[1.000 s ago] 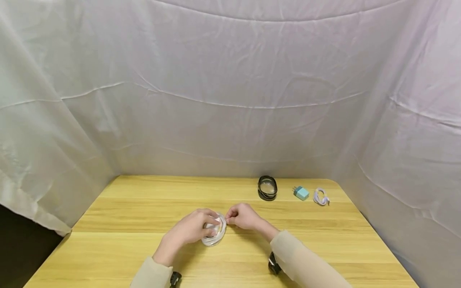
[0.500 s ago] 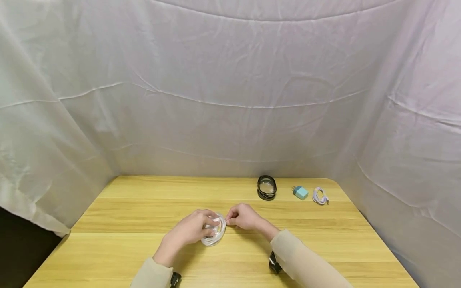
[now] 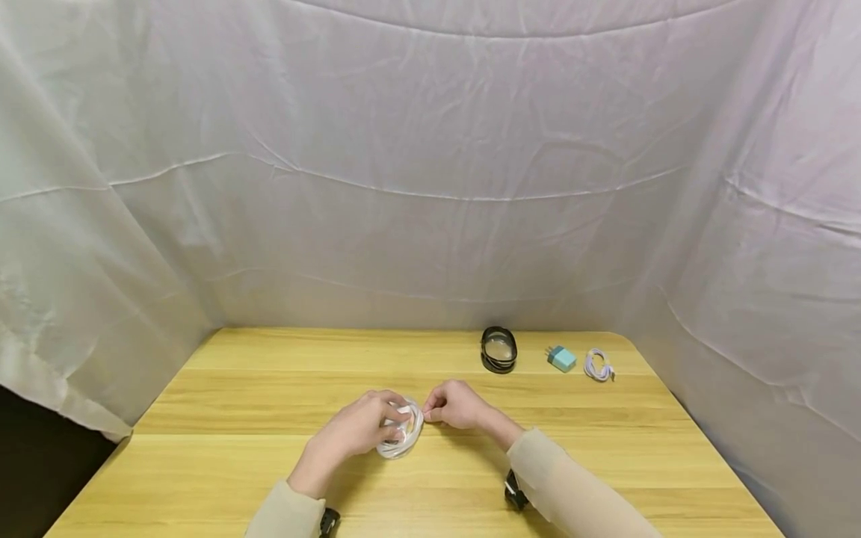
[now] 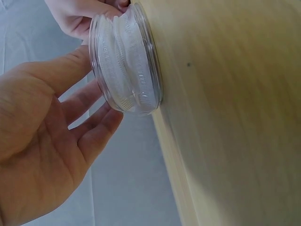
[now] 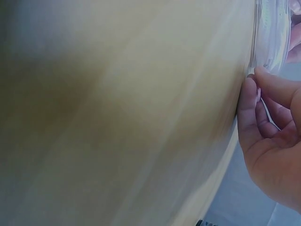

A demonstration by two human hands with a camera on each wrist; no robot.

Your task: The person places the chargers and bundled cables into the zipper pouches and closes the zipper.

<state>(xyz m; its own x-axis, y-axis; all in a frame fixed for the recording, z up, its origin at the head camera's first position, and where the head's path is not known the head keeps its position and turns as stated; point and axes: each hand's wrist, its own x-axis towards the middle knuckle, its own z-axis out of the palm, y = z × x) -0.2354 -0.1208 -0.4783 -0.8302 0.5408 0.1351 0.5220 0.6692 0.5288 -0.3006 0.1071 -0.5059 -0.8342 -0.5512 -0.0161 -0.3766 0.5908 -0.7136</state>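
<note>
Clear round plastic case (image 4: 124,70) with white contents, lying on the wooden tabletop (image 3: 195,478). Your left hand (image 3: 359,422) is gripping it between thumb and fingers; your right hand (image 3: 457,407) is pinching, thumb against forefinger, at its right rim. Beyond it, rightward, black coil (image 3: 498,367), blue charger plug (image 3: 562,359) and lilac cable (image 3: 597,376) are resting.

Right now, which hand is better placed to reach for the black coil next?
Likely the right hand: it is nearer the black coil and only at the edge of the clear round container, which the left hand grips.
</note>
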